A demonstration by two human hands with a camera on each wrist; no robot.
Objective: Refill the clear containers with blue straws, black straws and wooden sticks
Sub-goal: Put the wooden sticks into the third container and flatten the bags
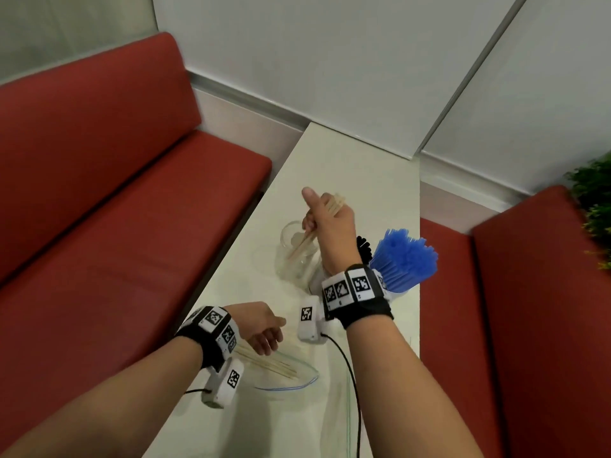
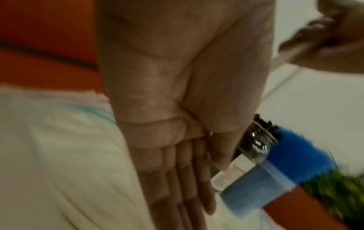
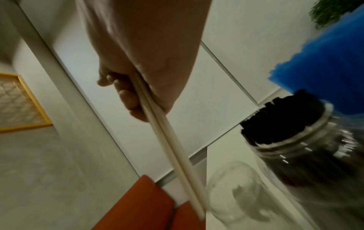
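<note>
My right hand [image 1: 325, 214] grips a bundle of wooden sticks [image 1: 302, 241], thumb up, with their lower ends tilted over the mouth of an empty clear jar [image 1: 294, 256]. In the right wrist view the wooden sticks [image 3: 173, 149] run down from my fist toward the empty clear jar [image 3: 236, 194]. Beside it stand a jar of black straws [image 3: 291, 140] and a container of blue straws [image 1: 401, 259]. My left hand [image 1: 264, 328], fingers straight in the left wrist view [image 2: 177, 179], hovers over a clear zip bag [image 1: 284, 375] with more sticks [image 1: 267, 361] inside.
The narrow white table [image 1: 347, 166] runs between two red benches, one on the left [image 1: 115, 226] and one on the right [image 1: 529, 309]. A green plant [image 1: 595, 206] sits at the far right. A black cable [image 1: 350, 375] trails across the table's near end.
</note>
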